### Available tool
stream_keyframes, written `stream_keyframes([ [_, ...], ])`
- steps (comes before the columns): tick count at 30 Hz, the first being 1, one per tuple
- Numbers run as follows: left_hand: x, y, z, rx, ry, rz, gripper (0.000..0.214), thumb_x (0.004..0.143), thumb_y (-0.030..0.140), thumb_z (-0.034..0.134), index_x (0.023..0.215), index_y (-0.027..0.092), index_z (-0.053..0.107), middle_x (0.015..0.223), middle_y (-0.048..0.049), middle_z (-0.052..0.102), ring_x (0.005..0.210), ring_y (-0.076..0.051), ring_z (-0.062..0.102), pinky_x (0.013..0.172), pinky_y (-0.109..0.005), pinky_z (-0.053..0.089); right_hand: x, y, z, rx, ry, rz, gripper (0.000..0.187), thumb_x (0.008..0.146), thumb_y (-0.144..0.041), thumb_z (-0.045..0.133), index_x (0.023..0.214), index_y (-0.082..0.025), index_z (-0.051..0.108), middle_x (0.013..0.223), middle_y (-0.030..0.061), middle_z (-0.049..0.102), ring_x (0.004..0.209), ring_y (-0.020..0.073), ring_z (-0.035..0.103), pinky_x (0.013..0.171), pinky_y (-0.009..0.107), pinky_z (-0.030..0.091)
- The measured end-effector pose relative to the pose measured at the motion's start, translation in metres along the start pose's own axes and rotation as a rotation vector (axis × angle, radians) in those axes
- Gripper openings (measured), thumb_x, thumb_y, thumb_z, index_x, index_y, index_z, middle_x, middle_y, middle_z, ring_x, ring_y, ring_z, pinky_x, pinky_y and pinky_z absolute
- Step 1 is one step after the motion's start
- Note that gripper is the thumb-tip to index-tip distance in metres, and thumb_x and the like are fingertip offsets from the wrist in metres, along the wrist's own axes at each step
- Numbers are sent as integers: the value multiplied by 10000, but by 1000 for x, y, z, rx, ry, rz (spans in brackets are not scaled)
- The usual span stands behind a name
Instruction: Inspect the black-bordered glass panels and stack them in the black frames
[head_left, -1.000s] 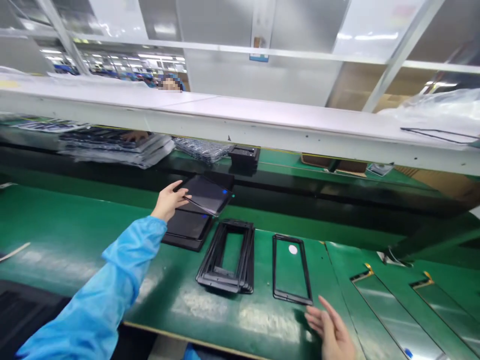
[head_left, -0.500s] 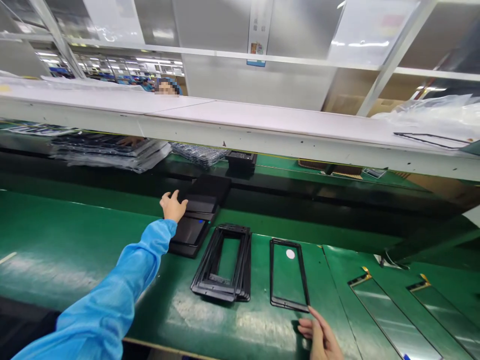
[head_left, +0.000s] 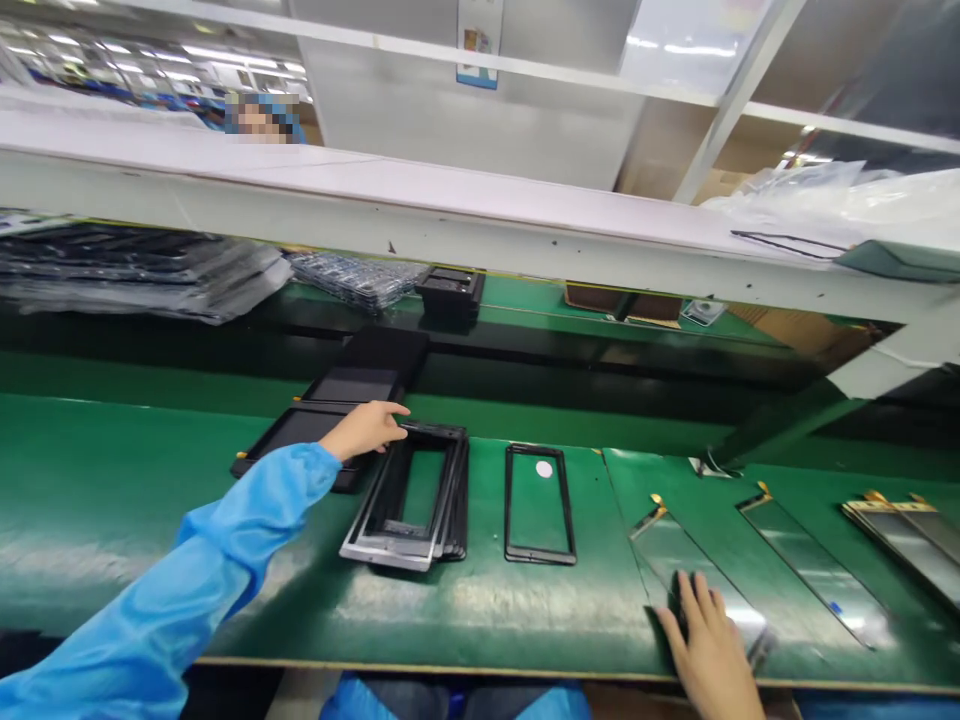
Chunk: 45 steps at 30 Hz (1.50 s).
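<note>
Your left hand [head_left: 367,430] reaches out over the far end of the stack of black frames [head_left: 459,500], palm down, forefinger stretched to the right and the other fingers curled beneath. It is at the top frame's upper left corner, but whether it grips that corner you cannot tell from here. The blue sleeve [head_left: 247,550] slants up to it from the lower left. Your right hand [head_left: 709,640] lies palm down over the lower part of the nearest glass panel [head_left: 694,545], fingers pointing away from you and thumb out to the left; whether it pinches the panel's edge is hidden.

Both your arms cross the near edge of the bench [head_left: 112,500]. At the back, the white shelf [head_left: 450,215] runs across above the bench's far side. Green surface shows between the stack and the single black frame [head_left: 540,555], and a wider strip between that frame and your right hand. Dark panels [head_left: 300,430] sit just beside your left wrist.

The stacked frames are rectangular and hollow, fanned unevenly, the top one's near bar catching pale light. The glass panel lies aslant, clear and shiny, with an orange tab at its far end. A second glass panel [head_left: 814,570] lies parallel, to its right.
</note>
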<state>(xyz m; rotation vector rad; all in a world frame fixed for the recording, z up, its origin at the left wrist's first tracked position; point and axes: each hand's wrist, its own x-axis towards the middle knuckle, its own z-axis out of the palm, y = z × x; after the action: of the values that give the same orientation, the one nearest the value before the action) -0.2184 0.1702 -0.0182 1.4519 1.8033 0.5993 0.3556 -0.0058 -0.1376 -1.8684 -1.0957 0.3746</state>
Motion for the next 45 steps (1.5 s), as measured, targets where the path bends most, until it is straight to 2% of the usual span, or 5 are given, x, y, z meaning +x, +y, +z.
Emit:
stream_keyframes([
  [6, 3, -4, -6, -182, 72, 10, 426, 649, 278, 904, 1049, 145, 842, 702, -63, 777, 646, -221, 745, 476, -230, 583, -74, 7, -17, -143, -262, -147, 501, 702, -560, 869, 1163, -370, 820, 1528, 117, 656, 1540, 495, 391, 1287, 691, 248],
  [19, -23, 25, -5, -518, 117, 45, 401, 598, 331, 959, 922, 131, 832, 733, -56, 745, 603, -146, 647, 472, -201, 564, -87, -55, -51, -160, 166, -143, 197, 839, -523, 719, 992, -466, 828, 1079, 95, 809, 968, 409, 804, 922, 584, 629],
  [22, -52, 43, 4, -596, 100, 83, 423, 646, 383, 953, 991, 168, 837, 842, -61, 772, 676, -154, 687, 505, -191, 564, -86, -88, -46, 129, 245, 23, 433, 780, -501, 836, 1200, -409, 781, 968, 98, 745, 889, 367, 769, 807, 524, 644],
  [32, -157, 80, 87, -719, -165, 229, 401, 817, 224, 820, 1218, 238, 846, 860, -38, 787, 714, -166, 727, 603, -244, 615, -118, -161, 3, 597, -307, 245, 581, 813, -425, 886, 1369, -306, 762, 1011, 42, 724, 667, 168, 614, 509, 253, 505],
  [45, -177, 71, 106, -615, -9, 513, 388, 915, 144, 746, 1197, 389, 850, 890, 0, 709, 796, -139, 692, 689, -206, 586, -129, -170, 18, 651, -496, 376, 674, 794, -417, 907, 1433, -322, 714, 965, 22, 674, 598, 104, 489, 458, 202, 434],
])
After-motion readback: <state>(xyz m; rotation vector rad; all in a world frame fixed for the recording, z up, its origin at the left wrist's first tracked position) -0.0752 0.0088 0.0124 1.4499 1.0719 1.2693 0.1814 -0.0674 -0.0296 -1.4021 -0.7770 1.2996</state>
